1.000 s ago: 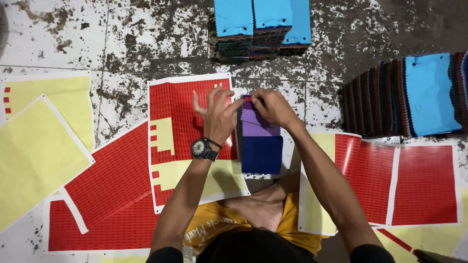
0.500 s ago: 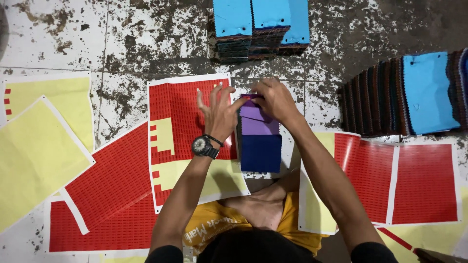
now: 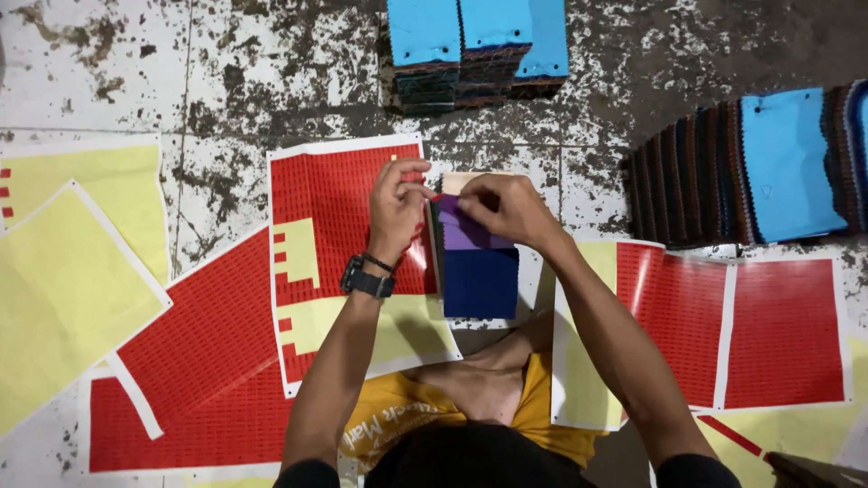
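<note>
- Way out at 9 o'clock: peeled yellow backing sheets (image 3: 63,271) lying on the stained tile floor (image 3: 226,81).
- Next over, a red sticker sheet (image 3: 348,253) with part of its stickers gone, yellow showing through. It overlaps another red sheet (image 3: 194,370) down at 7 o'clock.
- My left hand (image 3: 398,203), black watch (image 3: 366,280) on the wrist, sits over that sheet's right edge, fingertips pinched together at the top corner of the swatch stack. Can't tell if there's a sticker in the pinch, too small.
- Dead centre: the swatch stack (image 3: 475,267), purple piece over navy, lying just above my knees.
- My right hand (image 3: 506,208) is closed on the stack's top edge, thumb and fingers pressing the purple piece.
- At 12 o'clock, stacks of blue-topped swatches (image 3: 479,36).
- At 2 o'clock, a fanned row of more swatches (image 3: 759,163).
- At 4 o'clock, more red sheets (image 3: 741,330).
</note>
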